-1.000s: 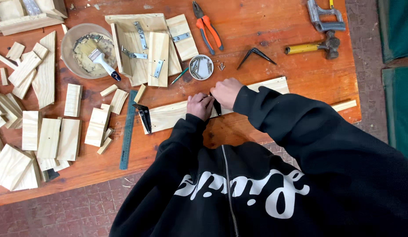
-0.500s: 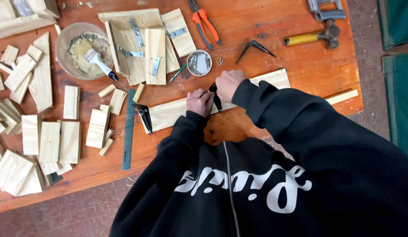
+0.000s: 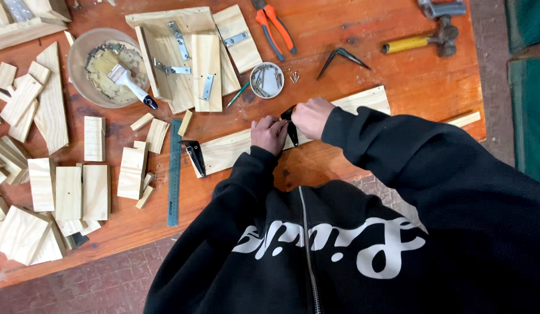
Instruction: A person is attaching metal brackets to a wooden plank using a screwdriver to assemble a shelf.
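A long pale wooden plank (image 3: 229, 150) lies across the orange workbench (image 3: 398, 75). My left hand (image 3: 268, 133) and my right hand (image 3: 312, 117) meet over its middle, both pinching a black metal bracket (image 3: 291, 125) that stands on the plank. A second black bracket (image 3: 194, 156) sits at the plank's left end. My black sleeves hide the plank's near edge.
A round tin of screws (image 3: 266, 80) stands just beyond my hands, with loose screws beside it. Also here are wooden pieces with metal hinges (image 3: 191, 58), a glue bowl with a brush (image 3: 110, 67), orange pliers (image 3: 273, 29), a hammer (image 3: 421, 40), a steel ruler (image 3: 174, 171) and several wood blocks (image 3: 72, 192).
My hands stay on the black bracket over the plank with only small finger shifts. The view has drifted slightly.
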